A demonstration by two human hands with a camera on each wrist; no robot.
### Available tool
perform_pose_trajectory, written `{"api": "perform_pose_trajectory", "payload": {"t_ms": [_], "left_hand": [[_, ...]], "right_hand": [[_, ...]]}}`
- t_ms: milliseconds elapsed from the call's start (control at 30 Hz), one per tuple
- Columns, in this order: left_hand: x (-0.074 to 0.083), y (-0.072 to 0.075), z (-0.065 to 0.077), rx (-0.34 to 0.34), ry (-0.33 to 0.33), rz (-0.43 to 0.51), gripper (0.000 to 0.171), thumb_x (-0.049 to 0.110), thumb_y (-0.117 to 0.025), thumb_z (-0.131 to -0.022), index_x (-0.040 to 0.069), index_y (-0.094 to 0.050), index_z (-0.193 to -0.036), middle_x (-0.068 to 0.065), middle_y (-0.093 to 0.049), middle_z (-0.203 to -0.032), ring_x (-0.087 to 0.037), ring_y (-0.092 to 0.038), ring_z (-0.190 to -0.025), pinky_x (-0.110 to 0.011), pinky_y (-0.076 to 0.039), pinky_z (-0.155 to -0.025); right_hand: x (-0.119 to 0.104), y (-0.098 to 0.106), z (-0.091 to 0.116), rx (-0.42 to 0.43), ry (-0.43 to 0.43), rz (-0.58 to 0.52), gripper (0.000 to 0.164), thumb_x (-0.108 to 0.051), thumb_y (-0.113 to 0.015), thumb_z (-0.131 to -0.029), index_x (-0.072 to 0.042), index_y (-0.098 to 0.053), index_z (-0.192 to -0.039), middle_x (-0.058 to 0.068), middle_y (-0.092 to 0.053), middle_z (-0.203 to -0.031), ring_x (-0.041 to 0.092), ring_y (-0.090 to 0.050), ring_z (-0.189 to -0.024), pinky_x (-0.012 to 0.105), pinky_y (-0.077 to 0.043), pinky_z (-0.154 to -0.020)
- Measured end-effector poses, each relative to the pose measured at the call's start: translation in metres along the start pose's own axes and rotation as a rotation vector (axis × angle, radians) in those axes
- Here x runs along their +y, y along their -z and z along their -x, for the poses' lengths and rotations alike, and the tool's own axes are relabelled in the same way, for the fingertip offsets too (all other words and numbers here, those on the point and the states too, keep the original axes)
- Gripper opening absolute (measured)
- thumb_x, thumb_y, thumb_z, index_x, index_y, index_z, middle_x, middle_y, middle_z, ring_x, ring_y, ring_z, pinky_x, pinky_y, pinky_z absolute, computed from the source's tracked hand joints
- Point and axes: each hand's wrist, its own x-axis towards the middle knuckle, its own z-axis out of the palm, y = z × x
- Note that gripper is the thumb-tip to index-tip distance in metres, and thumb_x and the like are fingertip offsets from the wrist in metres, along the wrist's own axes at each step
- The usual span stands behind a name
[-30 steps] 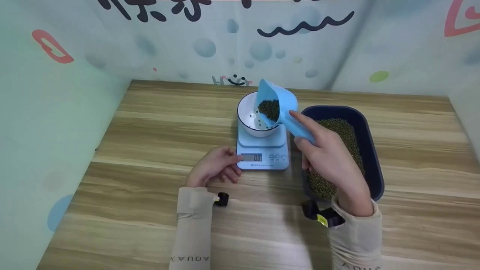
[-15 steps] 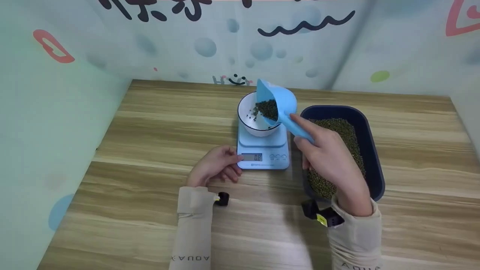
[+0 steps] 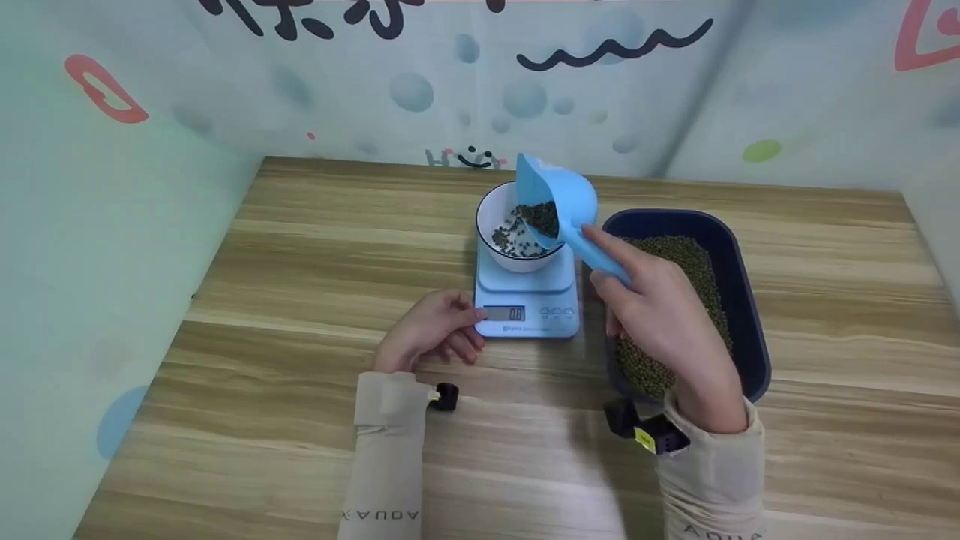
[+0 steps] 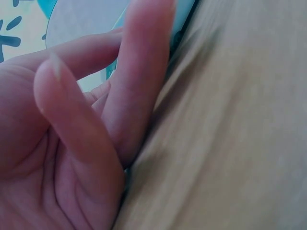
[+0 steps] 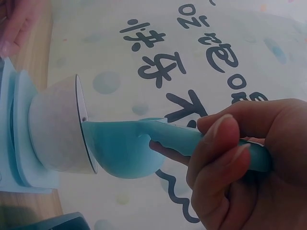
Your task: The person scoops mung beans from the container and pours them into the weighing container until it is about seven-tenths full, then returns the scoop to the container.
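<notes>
My right hand (image 3: 660, 315) grips the handle of a light blue scoop (image 3: 576, 201), index finger stretched along it. Tilted, the scoop overhangs a white bowl with a dark rim (image 3: 491, 217). Small dark green beans (image 3: 540, 217), like mung beans, lie at the scoop's mouth, and some are scattered inside the bowl. Under the bowl is a light blue kitchen scale (image 3: 555, 328), its display reading about 0.8. My left hand (image 3: 431, 330) holds the scale's front left edge, thumb beside the display and other fingers bent. In the right wrist view, the scoop's lip (image 5: 88, 125) meets the bowl's rim.
A dark blue tub (image 3: 750, 337) of the same beans stands right of the scale, partly beneath my right hand and wrist. Behind the wooden table (image 3: 300, 247) rises a printed backdrop (image 3: 337, 97), which also runs along the left side.
More beans have dropped from the scoop into the bowl, spreading over its bottom. The scoop has barely shifted. My left hand stays at the scale's edge.
</notes>
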Motion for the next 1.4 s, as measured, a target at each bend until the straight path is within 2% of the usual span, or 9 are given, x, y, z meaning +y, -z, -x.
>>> {"api": "perform_pose_trajectory", "payload": {"t_ms": [200,500,733,1067,1400], "left_hand": [[-0.002,0.001,-0.003,-0.012,-0.011,-0.006,0.022,0.023,-0.056,-0.093,0.003,-0.05,-0.101,-0.019,-0.067,-0.085,-0.023,-0.068,-0.062,-0.024,-0.043,-0.045],[-0.001,0.001,-0.002,-0.013,-0.001,-0.009,0.024,0.024,-0.055,-0.093,0.003,-0.051,-0.103,-0.019,-0.067,-0.086,-0.024,-0.068,-0.063,-0.025,-0.044,-0.045],[-0.021,0.005,-0.02,0.011,-0.019,-0.002,0.029,0.031,-0.059,-0.09,0.006,-0.05,-0.103,-0.016,-0.068,-0.085,-0.023,-0.067,-0.061,-0.025,-0.044,-0.043],[-0.02,0.004,-0.02,0.017,-0.012,0.0,0.028,0.03,-0.058,-0.091,0.006,-0.051,-0.102,-0.016,-0.068,-0.084,-0.023,-0.067,-0.06,-0.024,-0.044,-0.042],[-0.02,0.004,-0.02,0.02,-0.01,0.012,0.029,0.031,-0.059,-0.09,0.006,-0.051,-0.102,-0.017,-0.067,-0.084,-0.023,-0.067,-0.06,-0.023,-0.043,-0.042]], "right_hand": [[0.001,0.0,0.0,0.01,0.024,0.01,0.046,-0.016,-0.045,-0.095,-0.029,-0.039,-0.138,0.01,-0.056,-0.069,0.018,-0.055,-0.044,0.03,-0.044,-0.04],[0.001,0.0,0.0,0.012,0.015,0.003,0.046,-0.017,-0.045,-0.095,-0.028,-0.038,-0.139,0.01,-0.055,-0.069,0.017,-0.055,-0.044,0.029,-0.045,-0.042],[0.0,0.0,0.0,0.006,-0.006,0.007,0.046,-0.017,-0.045,-0.096,-0.032,-0.038,-0.138,0.009,-0.055,-0.073,0.021,-0.056,-0.048,0.029,-0.045,-0.042],[0.0,0.0,0.0,0.013,-0.001,0.013,0.045,-0.017,-0.044,-0.095,-0.033,-0.039,-0.137,0.011,-0.057,-0.07,0.025,-0.057,-0.049,0.03,-0.046,-0.042],[-0.001,-0.001,0.001,0.009,0.004,0.03,0.045,-0.017,-0.044,-0.096,-0.034,-0.04,-0.137,0.008,-0.057,-0.071,0.022,-0.057,-0.048,0.03,-0.046,-0.043]]}}
